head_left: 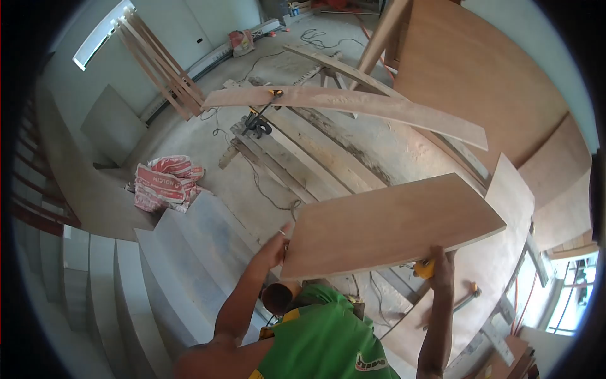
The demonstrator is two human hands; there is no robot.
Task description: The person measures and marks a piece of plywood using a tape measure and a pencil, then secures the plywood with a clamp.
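A rectangular plywood panel (391,221) is held up in front of my green shirt, tilted, with its broad face toward me. My left hand (276,248) grips its left edge, the fingers partly behind the board. At the near edge on the right, my right hand (443,264) is closed on the same panel. A rounded yellow object (425,268), like a tape measure, shows right beside the right fingers, partly hidden by the board. Below and to the right lies a large plywood sheet (467,278), with a clamp (466,302) across it.
Beyond the panel, a long plywood strip (353,104) spans rough timber supports, with a clamp (257,124) near its left part. Cement bags (167,183) sit left, near pale steps (189,252). Large plywood sheets (480,82) stand at right. A cord (259,186) trails over the floor.
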